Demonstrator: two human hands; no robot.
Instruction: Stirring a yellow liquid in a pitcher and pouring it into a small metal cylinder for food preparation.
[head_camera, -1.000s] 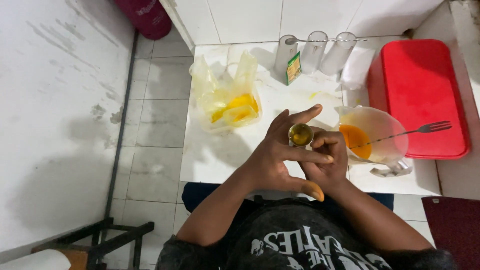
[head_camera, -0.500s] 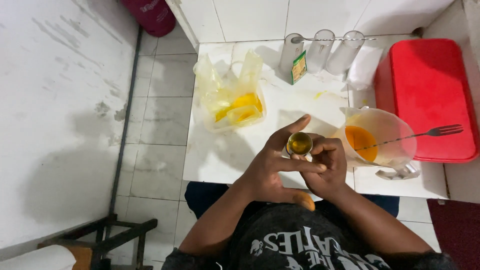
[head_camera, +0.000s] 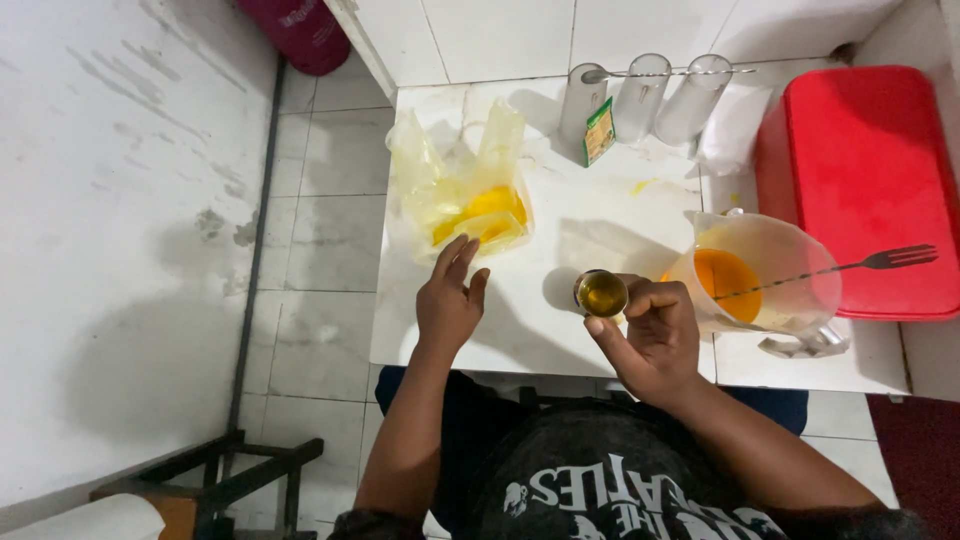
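Yellow-green squeezed fruit half (head_camera: 603, 293) sits clamped in the right hand's (head_camera: 650, 335) grip; the left hand (head_camera: 449, 300), fingers apart and empty, hovers just beside it over the worktop (head_camera: 560, 230).

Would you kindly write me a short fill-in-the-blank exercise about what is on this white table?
1. The right hand holds a small open bottle of ____ liquid.
2. A fork rests across the clear jug of ____ juice.
3. The left hand is open beside a ____ plastic bag.
4. The closed box at the table's right edge is ____.

Missing words: yellow; orange; clear; red
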